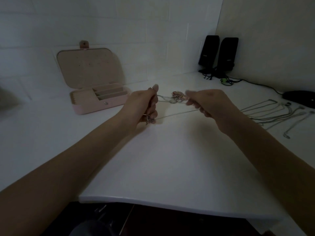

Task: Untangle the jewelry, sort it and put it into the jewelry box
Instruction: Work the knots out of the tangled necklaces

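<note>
What I can't make out from here

My right hand [207,103] has blurred fingertips, so its grip on the tangled knot of silver chains and coloured bits [177,97] is unclear; the knot's pieces are too small to separate, and a grey blurred shape [6,97] is cut off at the left edge.

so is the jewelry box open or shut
Open: the pink jewelry box has its lid raised against the wall, dividers showing inside.

Both hands [142,106] [207,103] raised, fingers curled
</note>
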`<action>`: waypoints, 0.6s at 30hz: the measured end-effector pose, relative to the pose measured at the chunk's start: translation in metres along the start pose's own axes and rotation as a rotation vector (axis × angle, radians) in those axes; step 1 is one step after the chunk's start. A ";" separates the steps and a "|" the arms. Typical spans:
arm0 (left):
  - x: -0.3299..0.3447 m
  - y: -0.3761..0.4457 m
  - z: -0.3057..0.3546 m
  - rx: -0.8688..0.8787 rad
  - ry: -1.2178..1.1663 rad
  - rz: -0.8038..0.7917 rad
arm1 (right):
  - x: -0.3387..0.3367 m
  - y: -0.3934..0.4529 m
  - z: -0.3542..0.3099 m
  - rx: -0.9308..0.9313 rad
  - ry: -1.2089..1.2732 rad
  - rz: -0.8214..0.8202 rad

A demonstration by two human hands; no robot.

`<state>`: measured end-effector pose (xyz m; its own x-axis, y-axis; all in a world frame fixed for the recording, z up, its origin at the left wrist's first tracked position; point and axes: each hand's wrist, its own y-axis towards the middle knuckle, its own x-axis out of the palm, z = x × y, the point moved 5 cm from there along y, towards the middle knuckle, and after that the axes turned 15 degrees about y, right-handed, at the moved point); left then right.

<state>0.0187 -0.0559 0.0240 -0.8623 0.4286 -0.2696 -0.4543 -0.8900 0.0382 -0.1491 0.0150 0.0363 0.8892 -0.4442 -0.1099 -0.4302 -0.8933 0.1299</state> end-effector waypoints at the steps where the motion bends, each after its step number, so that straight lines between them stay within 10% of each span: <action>1: 0.000 0.000 0.000 0.006 0.021 0.002 | 0.004 -0.003 -0.001 -0.019 -0.076 -0.063; 9: 0.001 0.000 -0.001 0.059 0.113 0.011 | 0.023 -0.009 -0.004 -0.264 -0.418 -0.223; 18: 0.005 -0.001 0.001 0.131 0.202 0.033 | 0.041 -0.019 -0.003 -0.204 -0.011 -0.198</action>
<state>0.0143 -0.0530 0.0235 -0.8207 0.3484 -0.4529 -0.4634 -0.8696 0.1706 -0.1043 0.0140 0.0328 0.9505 -0.2642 -0.1638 -0.2072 -0.9312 0.2999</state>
